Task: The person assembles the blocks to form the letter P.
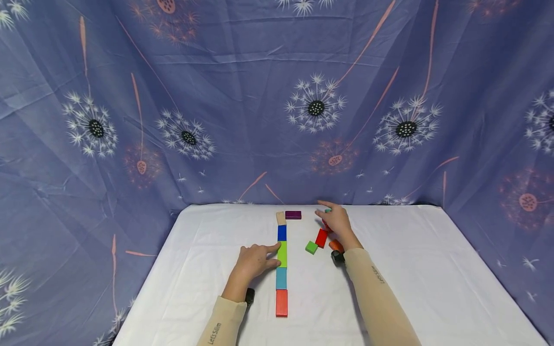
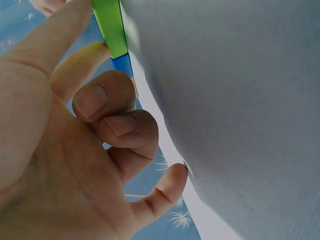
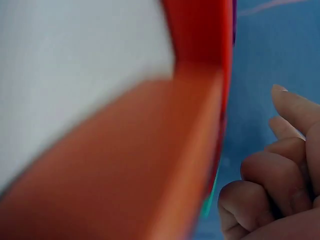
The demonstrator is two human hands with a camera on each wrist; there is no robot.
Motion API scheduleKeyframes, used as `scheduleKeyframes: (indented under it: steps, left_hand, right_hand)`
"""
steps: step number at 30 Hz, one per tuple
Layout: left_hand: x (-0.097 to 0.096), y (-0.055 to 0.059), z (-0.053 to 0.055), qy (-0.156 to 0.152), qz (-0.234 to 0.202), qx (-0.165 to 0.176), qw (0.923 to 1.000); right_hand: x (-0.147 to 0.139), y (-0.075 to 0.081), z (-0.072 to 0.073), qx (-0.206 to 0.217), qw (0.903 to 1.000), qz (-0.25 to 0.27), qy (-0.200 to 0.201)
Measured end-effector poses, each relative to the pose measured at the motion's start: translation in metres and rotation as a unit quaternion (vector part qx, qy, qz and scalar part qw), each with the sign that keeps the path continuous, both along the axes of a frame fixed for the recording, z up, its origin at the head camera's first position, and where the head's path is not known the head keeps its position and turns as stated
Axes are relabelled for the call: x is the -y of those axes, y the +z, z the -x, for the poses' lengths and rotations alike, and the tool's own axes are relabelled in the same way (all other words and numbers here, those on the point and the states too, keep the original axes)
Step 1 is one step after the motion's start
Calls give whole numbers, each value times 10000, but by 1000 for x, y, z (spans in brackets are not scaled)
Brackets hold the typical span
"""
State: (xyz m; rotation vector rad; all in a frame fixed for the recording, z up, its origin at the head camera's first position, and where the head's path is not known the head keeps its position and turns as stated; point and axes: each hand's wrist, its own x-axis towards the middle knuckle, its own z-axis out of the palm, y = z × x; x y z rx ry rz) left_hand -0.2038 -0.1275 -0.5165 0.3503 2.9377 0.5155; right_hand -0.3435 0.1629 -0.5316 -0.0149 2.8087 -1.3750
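A straight column of blocks runs away from me on the white cloth: red [image 1: 282,303], light blue [image 1: 281,278], lime green [image 1: 282,254], dark blue [image 1: 282,233] and plain wood [image 1: 281,218]. A purple block [image 1: 293,215] lies crosswise against the wooden one. My left hand [image 1: 253,262] touches the lime block's left side with thumb and index finger, the other fingers bent. My right hand [image 1: 339,222] hovers over loose blocks at the right, index finger extended and other fingers curled, with nothing visible in it. It partly hides a red and a teal block [image 1: 328,210].
Near the right hand lie a green block [image 1: 311,247], a red block [image 1: 321,238] and an orange block [image 1: 335,246], which looms blurred in the right wrist view. A blue dandelion-print curtain [image 1: 242,120] stands behind the white-covered table [image 1: 195,269].
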Motion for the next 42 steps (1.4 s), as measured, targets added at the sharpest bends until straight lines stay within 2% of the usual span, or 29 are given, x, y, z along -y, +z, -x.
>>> scheduleKeyframes:
  steps: [7,14,20,31,36,42]
  left_hand:
    - [0,-1,1,26,-46,42,10000]
    - [-1,0,0,48,-71,38,10000]
    - [1,0,-1,58,-217,12,9997]
    - [-1,-4,0,3,-41,1,10000]
    - [0,-3,-1,-8,-104,-67,9999]
    - [0,-1,-2,-1,-141,-60,9999]
  right_hand:
    - [-42,-5,-1,362,9987,218,-284]
    - [-65,-11,3,570,9979,8,-309]
    - [-71,-15,8,776,9960,229,-373]
    - [-70,-13,8,1034,9938,-192,-365]
    - [-68,-12,7,953,9939,-353,-427]
    - [-68,-13,4,730,9955,-174,-580]
